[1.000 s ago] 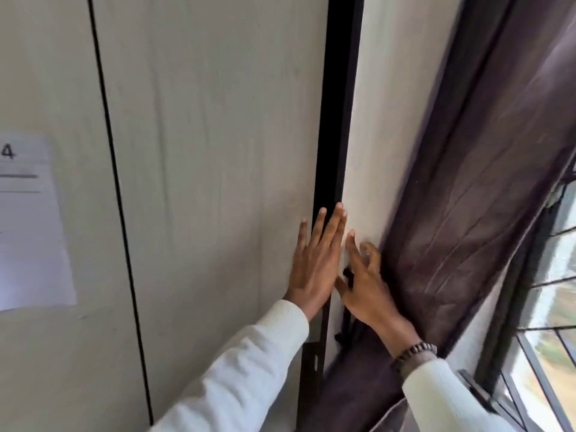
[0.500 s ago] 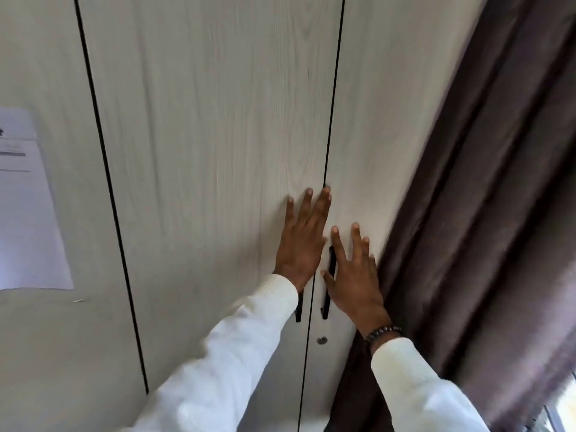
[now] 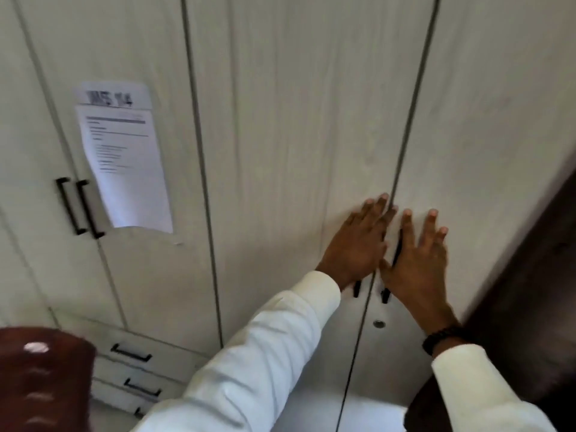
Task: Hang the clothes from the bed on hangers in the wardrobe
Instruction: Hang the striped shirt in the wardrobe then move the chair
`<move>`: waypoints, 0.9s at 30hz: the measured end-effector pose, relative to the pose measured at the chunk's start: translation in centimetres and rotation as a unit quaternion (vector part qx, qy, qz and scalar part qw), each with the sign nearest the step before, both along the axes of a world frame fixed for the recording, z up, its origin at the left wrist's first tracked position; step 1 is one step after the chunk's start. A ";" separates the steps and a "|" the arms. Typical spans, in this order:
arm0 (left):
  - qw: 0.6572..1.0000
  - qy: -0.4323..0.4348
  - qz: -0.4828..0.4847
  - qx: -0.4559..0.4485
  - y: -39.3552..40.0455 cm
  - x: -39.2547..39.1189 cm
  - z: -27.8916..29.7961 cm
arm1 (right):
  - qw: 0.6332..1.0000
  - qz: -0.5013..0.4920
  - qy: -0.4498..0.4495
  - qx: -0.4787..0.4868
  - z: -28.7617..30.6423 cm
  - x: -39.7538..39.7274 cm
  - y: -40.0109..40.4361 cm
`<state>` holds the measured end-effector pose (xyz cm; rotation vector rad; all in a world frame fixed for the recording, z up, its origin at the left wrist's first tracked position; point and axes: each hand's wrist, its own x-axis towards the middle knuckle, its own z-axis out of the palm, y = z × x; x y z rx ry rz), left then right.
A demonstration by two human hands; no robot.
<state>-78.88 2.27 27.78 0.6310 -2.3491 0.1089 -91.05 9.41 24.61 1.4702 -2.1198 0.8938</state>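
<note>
From the head view, the wardrobe (image 3: 311, 120) stands with its doors closed. The left hand (image 3: 355, 247) and right hand (image 3: 417, 260) lie flat on either side of the door seam (image 3: 402, 151), fingers (image 3: 431, 226) straight and released, covering the black handles (image 3: 386, 295). A printed sheet (image 3: 124, 163) hangs left of that seam, a dark curtain (image 3: 536, 275) right. No clothes are in view.

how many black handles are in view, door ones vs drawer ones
door handles: 4, one partly under the left hand, one partly under the right hand
drawer handles: 3, the lowest only partly in view
total: 7
</note>
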 end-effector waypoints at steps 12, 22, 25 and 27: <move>0.918 0.129 0.261 0.270 4.4 29.0 -12.3 | 0.916 0.285 -0.282 0.021 -9.1 24.3 -1.1; 0.701 0.180 0.566 0.395 13.0 62.7 -24.2 | 0.770 0.408 -0.364 0.329 -24.1 52.9 -0.3; 0.657 0.160 0.597 0.431 13.3 71.1 -27.9 | 0.746 0.362 -0.373 0.417 -29.1 59.2 0.0; 0.640 0.143 0.600 0.458 12.2 76.6 -30.5 | 0.740 0.299 -0.402 0.449 -32.6 63.0 0.0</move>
